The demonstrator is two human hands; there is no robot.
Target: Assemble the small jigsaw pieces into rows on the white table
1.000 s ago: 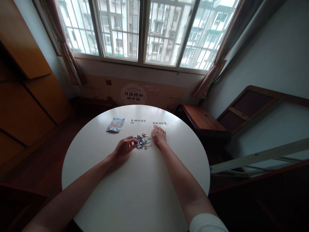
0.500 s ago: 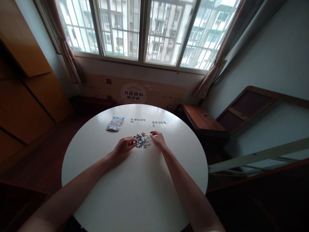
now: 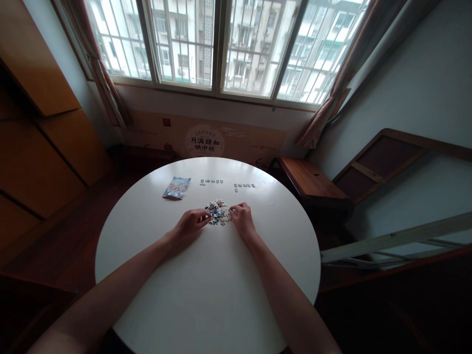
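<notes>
A small heap of jigsaw puzzle pieces (image 3: 217,211), blue, white and brown, lies on the round white table (image 3: 206,295). At the heap's left edge is my left hand (image 3: 192,220), its fingers curled and the tips close to thumb; what they hold, if anything, is too small to see. My right hand (image 3: 242,218) rests at the right edge with thumb and fingers pinched together on a puzzle piece, mostly hidden by the fingertips. Beyond the heap, sorted pieces stand in two groups, a left row (image 3: 212,181) and a right row (image 3: 244,186).
A colourful printed packet (image 3: 177,188) lies on the table at the far left. Behind the table are a printed cardboard panel (image 3: 236,140) and a barred window. To the right stands a brown wooden bench (image 3: 313,179); orange cabinets (image 3: 62,152) line the left.
The right hand's fingers have closed at the heap's right edge, and the blue piece by its fingertips no longer shows. My left hand has hardly moved. The view has shifted slightly.
</notes>
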